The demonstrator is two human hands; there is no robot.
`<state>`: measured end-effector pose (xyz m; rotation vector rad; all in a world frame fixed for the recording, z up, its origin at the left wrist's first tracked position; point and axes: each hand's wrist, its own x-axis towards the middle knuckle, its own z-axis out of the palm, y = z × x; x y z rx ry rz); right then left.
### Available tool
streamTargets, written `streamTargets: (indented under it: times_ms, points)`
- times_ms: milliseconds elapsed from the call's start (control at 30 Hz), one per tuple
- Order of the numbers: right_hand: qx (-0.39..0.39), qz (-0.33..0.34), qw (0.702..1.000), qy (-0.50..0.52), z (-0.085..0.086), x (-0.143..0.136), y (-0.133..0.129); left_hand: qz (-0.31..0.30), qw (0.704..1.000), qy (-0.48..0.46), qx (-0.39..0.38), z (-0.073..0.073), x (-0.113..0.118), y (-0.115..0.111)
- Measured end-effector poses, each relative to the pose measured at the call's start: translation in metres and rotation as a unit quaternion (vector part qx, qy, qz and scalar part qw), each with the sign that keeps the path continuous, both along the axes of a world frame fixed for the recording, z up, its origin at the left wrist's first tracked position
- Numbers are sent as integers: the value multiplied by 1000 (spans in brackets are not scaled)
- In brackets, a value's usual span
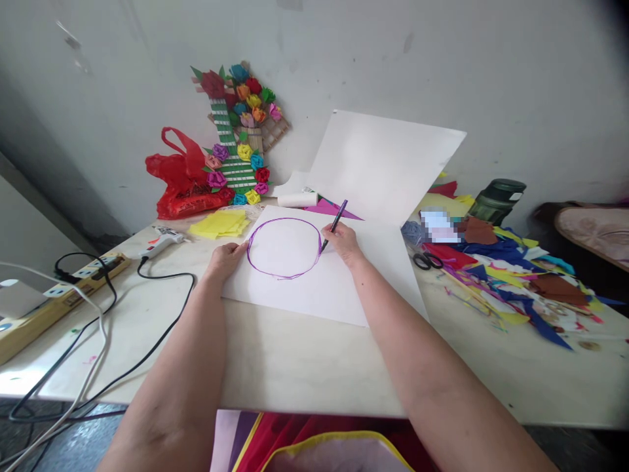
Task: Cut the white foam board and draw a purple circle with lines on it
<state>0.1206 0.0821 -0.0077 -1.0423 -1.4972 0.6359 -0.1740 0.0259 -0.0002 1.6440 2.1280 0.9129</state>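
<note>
Marker pen (339, 215), dark, slim: held at the 3 o'clock side of a purple outline (289, 278) on a white sheet (295, 301); tip toward 7 o'clock, long axis slanting up to 1 o'clock. Bearings from the outline's centre, left to right:

- Power strip (78, 286), 9 o'clock, corded.
- Glue gun (161, 242), 9 o'clock, nearer.
- Red bag (179, 187), 10 o'clock.
- Left-hand grip (227, 261), 9 o'clock, at the sheet's edge, fingers bent; whether pinching it, cannot tell.
- Paper-flower guitar (228, 151), 11 o'clock, upright.
- Right-hand grip (343, 242), 3 o'clock, fingers closed around the pen.
- White panel (386, 157), 2 o'clock, tilted up.
- Scissors (427, 261), 3 o'clock.
- Coloured scraps (533, 282), 3 o'clock, heaped.

Bench (314, 360): pale, smooth, lightly marked. Wall (368, 59): grey-white, scuffed, 12 o'clock.
</note>
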Motion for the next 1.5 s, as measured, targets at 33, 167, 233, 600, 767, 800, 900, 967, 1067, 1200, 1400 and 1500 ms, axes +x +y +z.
streamTargets:
  times_ms: [33,167,233,600,767,800,900,967,1067,1200,1400,1500]
  points:
    - [-1,0,1000,2,0,0,0,0,1000,0,0,0,0,0]
    - [-4,4,1000,-3,0,0,-1,0,1000,2,-1,0,0,0]
    - [-1,16,1000,-15,1,0,-2,-2,1000,0,3,-1,0,0]
    - [17,48,995,-82,6,0,-6,1,1000,-3,3,-3,-2,2]
    - [15,55,996,-63,4,1,-5,1,1000,-2,2,-2,-1,1]
    - [11,56,997,-57,4,1,-5,-1,1000,-1,4,-1,-1,1]
    - [3,54,998,-35,3,1,-4,-3,1000,0,3,0,0,-1]
    - [2,48,999,-20,2,0,-4,-1,1000,-3,0,0,0,-1]
    - [0,37,999,-1,2,0,-2,1,1000,-2,0,-1,-1,0]
    - [-2,13,1000,17,2,0,-1,1,1000,1,1,-3,-3,2]
    - [-5,-37,999,24,-1,1,4,1,1000,11,-3,-1,-1,1]
    - [8,-48,999,23,-3,2,7,1,1000,13,-1,-1,-1,2]
